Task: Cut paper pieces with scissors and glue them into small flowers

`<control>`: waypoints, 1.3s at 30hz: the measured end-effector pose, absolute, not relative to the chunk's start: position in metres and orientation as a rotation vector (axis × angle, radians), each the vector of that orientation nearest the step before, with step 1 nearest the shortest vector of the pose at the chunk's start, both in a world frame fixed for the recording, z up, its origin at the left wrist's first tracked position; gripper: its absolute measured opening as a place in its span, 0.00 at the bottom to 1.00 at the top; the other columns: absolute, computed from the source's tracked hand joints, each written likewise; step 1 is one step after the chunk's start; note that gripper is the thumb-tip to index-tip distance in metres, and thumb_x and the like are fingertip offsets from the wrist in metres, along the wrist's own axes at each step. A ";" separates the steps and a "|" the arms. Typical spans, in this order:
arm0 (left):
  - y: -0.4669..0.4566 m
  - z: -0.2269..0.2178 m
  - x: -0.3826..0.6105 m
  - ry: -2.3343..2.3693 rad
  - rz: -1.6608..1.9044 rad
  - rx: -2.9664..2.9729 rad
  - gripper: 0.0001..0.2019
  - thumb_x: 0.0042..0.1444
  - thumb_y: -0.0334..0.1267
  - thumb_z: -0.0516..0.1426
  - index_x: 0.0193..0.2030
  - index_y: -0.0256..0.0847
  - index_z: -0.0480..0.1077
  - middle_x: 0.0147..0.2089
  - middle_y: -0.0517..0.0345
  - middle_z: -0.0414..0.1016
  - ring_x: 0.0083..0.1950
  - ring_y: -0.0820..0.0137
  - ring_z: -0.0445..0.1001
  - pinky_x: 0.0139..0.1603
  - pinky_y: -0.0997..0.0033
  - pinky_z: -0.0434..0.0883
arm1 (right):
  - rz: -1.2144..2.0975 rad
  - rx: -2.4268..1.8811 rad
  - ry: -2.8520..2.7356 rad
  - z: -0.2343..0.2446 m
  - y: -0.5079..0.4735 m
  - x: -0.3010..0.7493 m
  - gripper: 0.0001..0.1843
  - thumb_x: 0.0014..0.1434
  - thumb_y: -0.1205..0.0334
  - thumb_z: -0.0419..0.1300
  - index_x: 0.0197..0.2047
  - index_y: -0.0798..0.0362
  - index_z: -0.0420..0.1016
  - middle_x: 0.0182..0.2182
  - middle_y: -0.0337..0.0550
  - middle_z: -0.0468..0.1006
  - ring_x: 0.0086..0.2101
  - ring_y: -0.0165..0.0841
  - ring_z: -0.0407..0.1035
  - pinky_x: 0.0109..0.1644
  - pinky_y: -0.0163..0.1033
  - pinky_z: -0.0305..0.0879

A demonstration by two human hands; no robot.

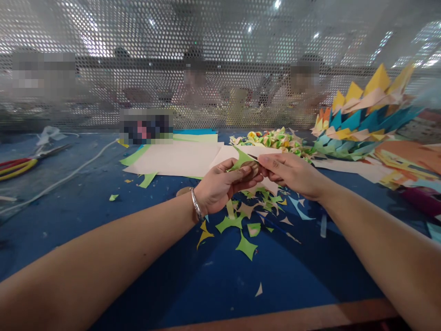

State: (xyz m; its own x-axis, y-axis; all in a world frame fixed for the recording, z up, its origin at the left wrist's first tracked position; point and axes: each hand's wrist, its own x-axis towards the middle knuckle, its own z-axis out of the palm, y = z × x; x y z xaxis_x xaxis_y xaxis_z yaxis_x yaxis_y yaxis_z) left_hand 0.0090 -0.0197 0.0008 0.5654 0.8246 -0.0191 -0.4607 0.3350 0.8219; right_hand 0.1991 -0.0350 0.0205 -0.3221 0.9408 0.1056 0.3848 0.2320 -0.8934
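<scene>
My left hand (pixel 222 184), with a silver bangle at its wrist, is closed on a piece of green paper (pixel 242 157) above the middle of the table. A brownish, rounded thing (pixel 253 171) shows at its fingertips, partly covered by the fingers. My right hand (pixel 292 174) meets it from the right, thumb and fingers pinched at the paper's edge. Something thin and dark shows at that pinch, too small to name. Beneath both hands lie green paper scraps (pixel 247 246) with curved-in edges, mixed with pale, yellow and blue ones.
Pale paper sheets (pixel 172 156) lie behind my hands. Farther back are a heap of small folded paper pieces (pixel 275 140) and a tall folded-paper construction (pixel 365 119). Scissors (pixel 20 168) and a white cord (pixel 79 165) lie left. A perforated metal screen (pixel 220 41) closes off the back.
</scene>
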 end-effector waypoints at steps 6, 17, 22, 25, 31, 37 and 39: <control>-0.018 -0.003 0.008 0.471 0.886 0.932 0.03 0.59 0.26 0.59 0.38 0.36 0.72 0.38 0.57 0.82 0.40 0.70 0.82 0.53 0.65 0.72 | 1.082 -1.209 -1.816 0.022 -0.036 0.198 0.27 0.63 0.37 0.54 0.26 0.51 0.57 0.20 0.29 0.42 0.19 0.23 0.38 0.21 0.35 0.34; -0.018 -0.003 0.007 0.455 0.882 1.006 0.02 0.58 0.29 0.61 0.38 0.35 0.73 0.39 0.54 0.82 0.42 0.67 0.82 0.54 0.62 0.72 | 0.984 -1.236 -1.901 0.020 -0.033 0.204 0.25 0.63 0.38 0.55 0.27 0.52 0.61 0.20 0.31 0.50 0.20 0.24 0.44 0.21 0.35 0.38; -0.019 -0.003 0.008 0.452 0.884 0.995 0.02 0.58 0.29 0.61 0.38 0.35 0.73 0.39 0.54 0.82 0.42 0.68 0.82 0.54 0.63 0.73 | 0.955 -1.246 -1.924 0.021 -0.033 0.204 0.26 0.63 0.38 0.54 0.26 0.51 0.61 0.19 0.31 0.52 0.19 0.24 0.44 0.21 0.35 0.39; -0.019 -0.004 0.008 0.453 0.888 0.984 0.03 0.57 0.29 0.62 0.38 0.36 0.73 0.39 0.55 0.82 0.42 0.68 0.82 0.53 0.64 0.73 | 0.941 -1.247 -1.937 0.021 -0.033 0.204 0.26 0.63 0.38 0.53 0.26 0.51 0.61 0.19 0.31 0.53 0.19 0.24 0.44 0.21 0.35 0.40; -0.019 -0.003 0.008 0.451 0.886 0.987 0.03 0.57 0.29 0.62 0.38 0.35 0.73 0.38 0.55 0.82 0.42 0.68 0.81 0.53 0.63 0.73 | 0.885 -1.244 -1.973 0.021 -0.033 0.205 0.26 0.64 0.38 0.53 0.26 0.52 0.63 0.19 0.31 0.54 0.19 0.24 0.45 0.22 0.35 0.42; -0.020 -0.002 0.007 0.473 0.905 1.031 0.02 0.57 0.30 0.62 0.36 0.36 0.72 0.36 0.58 0.81 0.38 0.70 0.81 0.48 0.67 0.72 | 0.783 -1.234 -2.022 0.023 -0.033 0.204 0.27 0.65 0.39 0.52 0.25 0.52 0.63 0.19 0.32 0.55 0.20 0.24 0.48 0.23 0.35 0.45; -0.021 -0.002 0.007 0.494 0.923 1.052 0.03 0.55 0.30 0.63 0.35 0.37 0.72 0.35 0.58 0.80 0.36 0.71 0.80 0.45 0.68 0.72 | 0.750 -1.246 -2.034 0.024 -0.033 0.204 0.27 0.64 0.38 0.51 0.25 0.52 0.63 0.19 0.32 0.55 0.20 0.25 0.49 0.23 0.36 0.45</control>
